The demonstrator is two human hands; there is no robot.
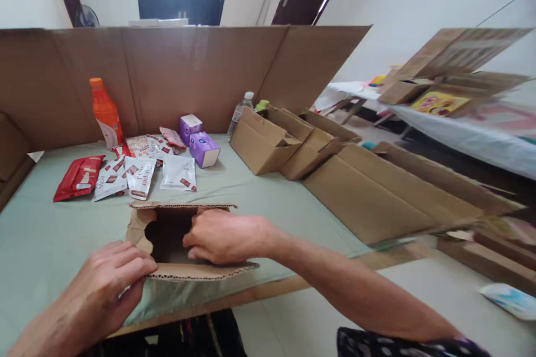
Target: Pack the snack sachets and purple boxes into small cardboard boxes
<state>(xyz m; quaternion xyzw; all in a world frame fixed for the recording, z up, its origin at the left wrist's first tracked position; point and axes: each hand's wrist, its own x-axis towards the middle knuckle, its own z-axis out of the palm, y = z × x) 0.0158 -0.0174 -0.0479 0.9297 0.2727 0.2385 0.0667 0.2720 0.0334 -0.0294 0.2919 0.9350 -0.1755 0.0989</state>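
A small open cardboard box [176,223] lies at the near edge of the green-covered table [259,201]. My right hand [226,236] rests on the box's near flap, fingers curled at the opening. My left hand [109,284] pinches the near-left corner of that flap, fingers closed on the cardboard. Behind the box lie white sachets [178,172], a red packet [79,177] and two purple boxes [200,139].
An orange bottle [105,112] and a clear water bottle [240,111] stand before a tall cardboard screen [167,72]. Folded cartons [288,142] and flat cardboard sheets [377,189] fill the right side. Another table with boxes [452,89] is at far right.
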